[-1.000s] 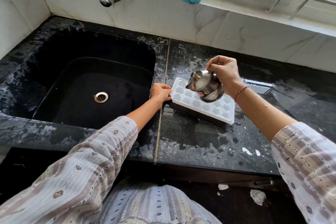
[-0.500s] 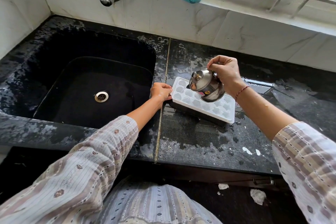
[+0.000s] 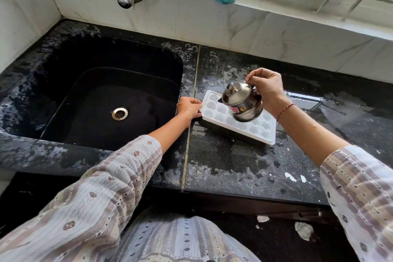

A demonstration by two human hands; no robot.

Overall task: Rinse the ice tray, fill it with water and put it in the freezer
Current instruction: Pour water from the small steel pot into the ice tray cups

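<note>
The white plastic ice tray lies on the wet black stone bench, at 3 o'clock of the sink. Left hand fingers grasp its end; right hand grips a tilted steel kettle. Risk: overfilling floods the cells, and the slick bench lets the tray slide.

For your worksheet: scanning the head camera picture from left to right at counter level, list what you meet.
Sink drain → left hand → ice tray → right hand
</note>
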